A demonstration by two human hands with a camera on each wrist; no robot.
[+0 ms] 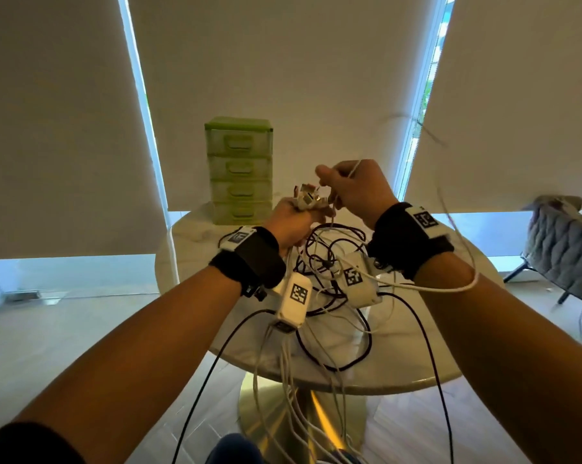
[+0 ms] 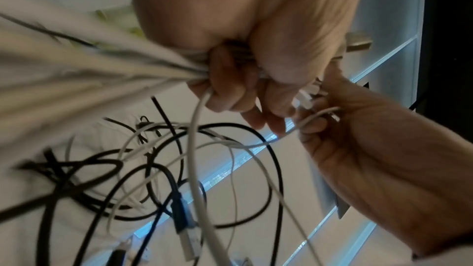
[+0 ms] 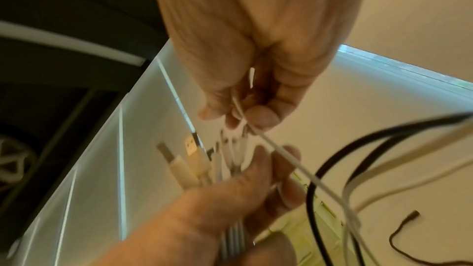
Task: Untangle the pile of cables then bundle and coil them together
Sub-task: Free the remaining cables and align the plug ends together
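The left hand (image 1: 291, 217) is fisted round a sheaf of white cable ends, their plugs (image 3: 190, 154) fanned upward, seemingly to keep the sorted ends together. The right hand (image 1: 356, 190) pinches one thin white cable (image 3: 289, 158) just beside them, probably adding its end. The remaining cables (image 1: 333, 262), black and white, lie looped and crossed on the round table (image 1: 416, 366) beneath, some trailing over its edge.
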